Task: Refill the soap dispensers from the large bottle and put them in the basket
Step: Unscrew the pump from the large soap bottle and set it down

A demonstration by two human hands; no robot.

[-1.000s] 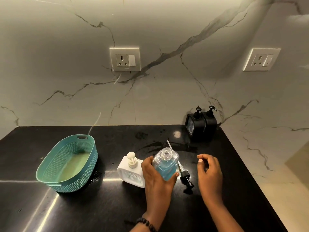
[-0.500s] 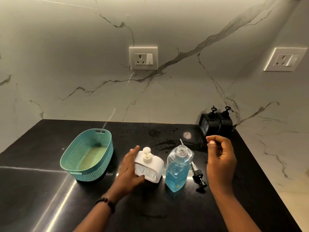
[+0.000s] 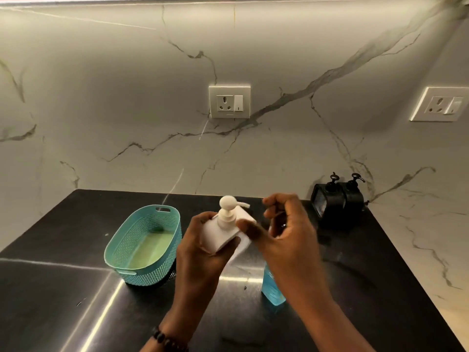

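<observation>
Two hands meet over the middle of a black bench (image 3: pixel 63 301) that fills the lower half of the frame, under a marble wall (image 3: pixel 101 97) with two sockets. Left of centre on the bench sits a teal basket (image 3: pixel 142 246), with no bottles in it. At the right rear stand two black dispensers (image 3: pixel 338 199), touching each other. A blue bottle (image 3: pixel 272 288) stands at lower centre, mostly hidden behind the right hand (image 3: pixel 286 240). The left hand (image 3: pixel 200 255) is clamped around a white dispenser (image 3: pixel 225 229), tilted and lifted off the bench, pump on top. The right hand's fingers are spread loosely, with its thumb against the white dispenser's edge.
</observation>
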